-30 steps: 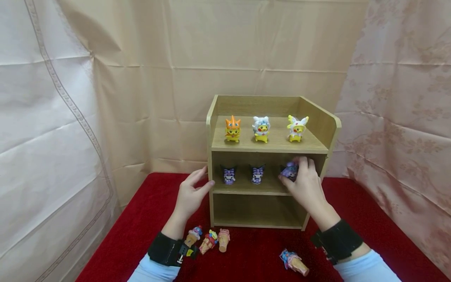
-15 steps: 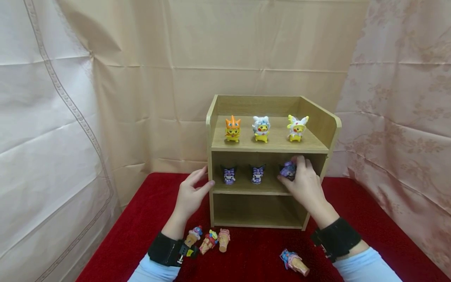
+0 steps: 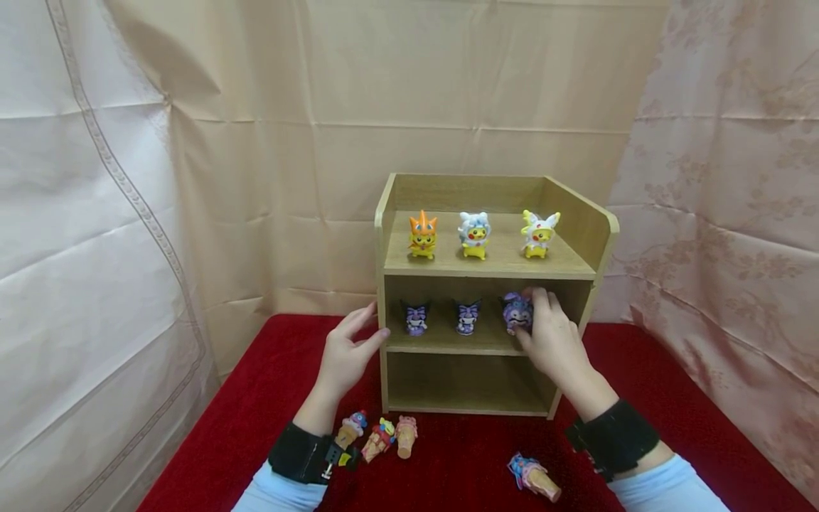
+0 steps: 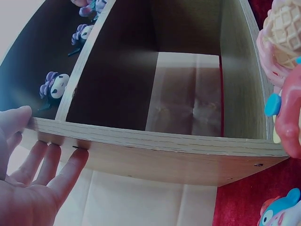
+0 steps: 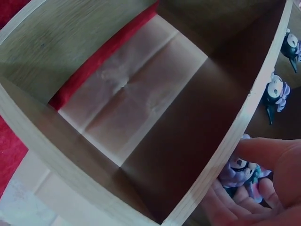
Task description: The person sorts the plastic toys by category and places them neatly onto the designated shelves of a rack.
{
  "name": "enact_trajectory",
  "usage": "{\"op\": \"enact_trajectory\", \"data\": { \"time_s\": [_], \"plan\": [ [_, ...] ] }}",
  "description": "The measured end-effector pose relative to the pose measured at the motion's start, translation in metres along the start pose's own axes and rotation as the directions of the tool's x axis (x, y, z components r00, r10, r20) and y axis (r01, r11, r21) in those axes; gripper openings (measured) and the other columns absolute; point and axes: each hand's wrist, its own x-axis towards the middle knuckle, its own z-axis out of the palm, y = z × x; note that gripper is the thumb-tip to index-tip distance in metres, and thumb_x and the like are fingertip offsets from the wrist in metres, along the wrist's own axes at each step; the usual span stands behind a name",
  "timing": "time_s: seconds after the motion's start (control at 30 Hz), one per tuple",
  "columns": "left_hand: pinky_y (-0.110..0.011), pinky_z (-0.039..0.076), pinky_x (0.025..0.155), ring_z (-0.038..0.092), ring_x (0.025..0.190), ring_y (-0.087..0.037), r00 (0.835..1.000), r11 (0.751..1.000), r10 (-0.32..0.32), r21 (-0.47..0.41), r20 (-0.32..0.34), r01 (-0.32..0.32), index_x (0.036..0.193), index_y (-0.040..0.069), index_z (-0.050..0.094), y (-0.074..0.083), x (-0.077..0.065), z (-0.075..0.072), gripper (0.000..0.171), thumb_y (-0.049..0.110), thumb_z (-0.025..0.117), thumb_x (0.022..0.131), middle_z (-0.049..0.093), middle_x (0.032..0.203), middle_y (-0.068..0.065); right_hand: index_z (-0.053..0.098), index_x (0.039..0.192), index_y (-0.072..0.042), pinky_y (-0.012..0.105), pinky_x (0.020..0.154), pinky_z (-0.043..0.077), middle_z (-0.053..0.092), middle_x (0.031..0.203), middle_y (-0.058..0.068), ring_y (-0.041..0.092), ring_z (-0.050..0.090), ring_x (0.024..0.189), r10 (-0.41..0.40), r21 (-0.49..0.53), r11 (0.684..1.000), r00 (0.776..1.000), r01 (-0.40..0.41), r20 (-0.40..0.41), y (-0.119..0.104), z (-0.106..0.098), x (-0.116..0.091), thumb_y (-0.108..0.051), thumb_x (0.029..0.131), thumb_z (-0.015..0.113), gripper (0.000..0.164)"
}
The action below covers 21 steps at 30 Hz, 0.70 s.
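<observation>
Purple figurine (image 3: 515, 313), right of the frame's centre, looks light, stiff and slick, best pinched round its body; right fingers (image 3: 542, 304) grasp it, left fingers (image 4: 70, 172) extend against the shelf (image 4: 155, 140).

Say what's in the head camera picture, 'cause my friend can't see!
A person's right hand holds a purple figurine inside a wooden shelf; the left hand touches the shelf's side. Two more purple figurines stand there, three yellow ones above; four cone-shaped toys lie on red cloth.

Soft, even light in the head view; dim shelf compartments (image 4: 117, 70) and lens-bowed wooden edges (image 4: 155, 140) in both wrist views.
</observation>
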Motion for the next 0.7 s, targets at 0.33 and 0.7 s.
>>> {"op": "enact_trajectory", "data": {
  "time_s": [0.33, 0.7],
  "plan": [
    [-0.034, 0.054, 0.081, 0.052, 0.115, -0.020, 1.000, 1.000, -0.013, -0.001, -0.007, 0.013, 0.134, 0.001, 0.052, 0.001, -0.001, -0.001, 0.050, 0.004, 0.069, 0.088, 0.056, 0.128, -0.014, 0.047, 0.112, -0.003, 0.057, 0.064, 0.051, 0.049, 0.103, 0.018, 0.036, 0.056, 0.091, -0.060, 0.018, 0.998, 0.998, 0.060, 0.003, 0.005, 0.001, -0.001, -0.001, 0.078, 0.073, 0.043],
    [-0.035, 0.055, 0.079, 0.054, 0.112, -0.017, 1.000, 0.999, -0.009, -0.039, -0.017, 0.008, 0.133, 0.003, 0.054, -0.012, 0.002, 0.002, 0.049, 0.007, 0.070, 0.087, 0.056, 0.128, -0.011, 0.049, 0.103, -0.004, 0.052, 0.060, 0.052, 0.048, 0.099, 0.014, 0.031, 0.055, 0.083, -0.097, 0.002, 0.995, 0.995, 0.097, 0.001, 0.009, 0.003, -0.001, 0.004, 0.078, 0.070, 0.034]
  ]
}}
